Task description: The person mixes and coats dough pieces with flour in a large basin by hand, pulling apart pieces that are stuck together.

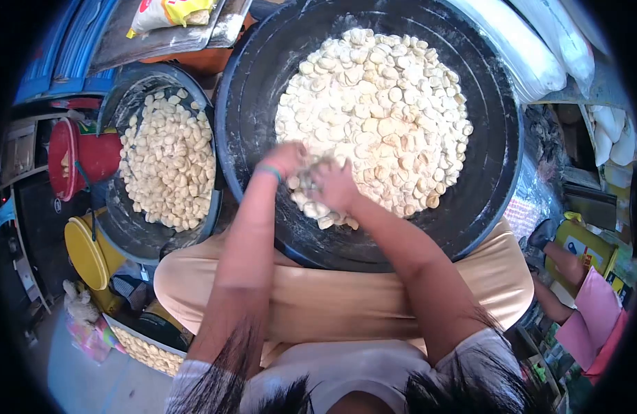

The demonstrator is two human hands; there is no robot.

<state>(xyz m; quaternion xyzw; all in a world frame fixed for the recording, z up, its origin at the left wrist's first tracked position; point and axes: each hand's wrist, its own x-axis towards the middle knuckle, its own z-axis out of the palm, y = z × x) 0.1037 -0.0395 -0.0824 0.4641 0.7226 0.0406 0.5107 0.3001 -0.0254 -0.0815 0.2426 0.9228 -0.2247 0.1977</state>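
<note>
A wide black basin (487, 172) holds a broad heap of pale, flour-dusted round pieces (374, 117). At the heap's lower left edge are both my hands, close together and blurred by motion. My left hand (287, 160), with a greenish band at the wrist, touches or hovers at the pieces; its fingers are smeared. Just right of it, my right hand (332, 185) is over the pieces with its fingers spread. Whether anything lies between the two hands is too blurred to tell.
A smaller dark tub (108, 214) with more pale pieces stands on the left, beside a red bucket (73, 159) and a yellow-lidded bucket (87, 252). White sacks (518, 48) lie at upper right. Another person's legs (563, 262) show at right.
</note>
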